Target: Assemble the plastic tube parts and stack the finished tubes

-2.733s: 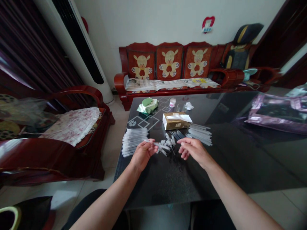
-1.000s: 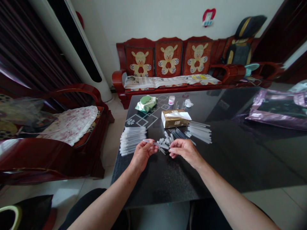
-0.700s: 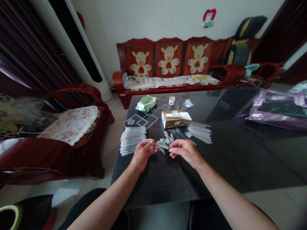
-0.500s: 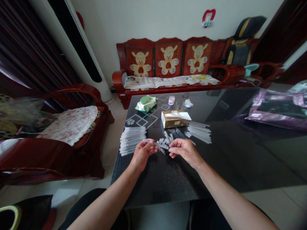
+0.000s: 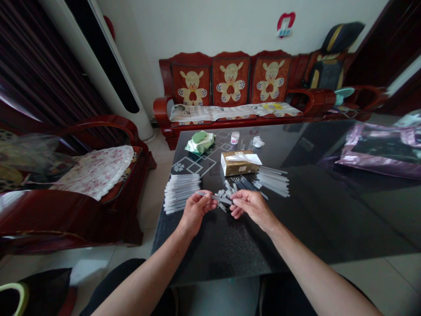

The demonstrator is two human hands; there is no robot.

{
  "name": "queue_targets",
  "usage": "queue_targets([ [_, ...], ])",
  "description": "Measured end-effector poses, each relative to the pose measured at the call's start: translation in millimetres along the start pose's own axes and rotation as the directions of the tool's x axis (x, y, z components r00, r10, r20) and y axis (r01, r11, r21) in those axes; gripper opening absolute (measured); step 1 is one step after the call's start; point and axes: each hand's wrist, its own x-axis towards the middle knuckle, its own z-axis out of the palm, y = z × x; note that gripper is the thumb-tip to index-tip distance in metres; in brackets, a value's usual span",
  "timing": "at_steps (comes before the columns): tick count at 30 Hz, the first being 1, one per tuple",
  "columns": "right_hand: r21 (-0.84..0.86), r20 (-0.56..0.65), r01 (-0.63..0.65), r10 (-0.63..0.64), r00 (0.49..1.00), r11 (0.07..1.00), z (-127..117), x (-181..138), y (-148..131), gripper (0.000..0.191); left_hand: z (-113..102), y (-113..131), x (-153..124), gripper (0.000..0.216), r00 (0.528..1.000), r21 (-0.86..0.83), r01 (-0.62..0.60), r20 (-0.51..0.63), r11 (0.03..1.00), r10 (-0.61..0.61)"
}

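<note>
A slim, translucent white pen [image 5: 213,197] is held level above the table's near part. My left hand [image 5: 196,210] is closed round its left portion, thumb on top. The thumb and fingers of my right hand [image 5: 249,206] pinch at its right end; the fingertips hide the exact contact. Just beyond lies a loose pile of short whitish pen caps [image 5: 230,188], partly covered by my hands. Thin dark refills [image 5: 245,183] lie behind my right hand. A row of whitish pens [image 5: 180,193] is at the left, and a batch of translucent pen barrels [image 5: 272,181] at the right.
On the dark glossy table [image 5: 243,250] stand a gold tissue box [image 5: 240,167], a green wipes pack [image 5: 200,142], a small white cup [image 5: 234,138] and a crumpled tissue [image 5: 258,141]. A purple-edged bag [image 5: 355,164] lies right. A wooden sofa [image 5: 161,107] stands beyond.
My right hand has shifted slightly, its fingertips rising a little at the pen's right end. My left hand and the pen stay nearly in place.
</note>
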Motion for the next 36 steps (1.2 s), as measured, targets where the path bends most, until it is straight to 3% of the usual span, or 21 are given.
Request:
queue_targets([
  [14,-0.059,0.047,-0.028,0.031,0.998,0.998,-1,0,3,0.031,-2,-2,1,0.028,1.0,0.003,-0.01,-0.009,1.0,0.011],
  [21,-0.114,0.029,-0.101,0.105,0.994,0.988,1,0,4,0.042,-5,-3,2,0.027,1.0,0.001,-0.021,-0.004,1.0,0.021],
  [27,-0.133,0.062,-0.008,0.016,0.998,0.991,-4,1,10,0.034,-5,-4,2,0.026,1.0,0.014,-0.023,0.001,1.0,0.023],
  [33,-0.164,0.07,-0.085,0.098,0.993,0.983,-2,1,10,0.043,-3,-1,1,0.026,1.0,0.013,-0.015,0.001,1.0,0.015],
  [36,-0.155,0.062,-0.042,0.052,0.997,0.987,-4,2,11,0.038,-4,-1,2,0.027,1.0,0.009,-0.021,-0.009,1.0,0.021],
])
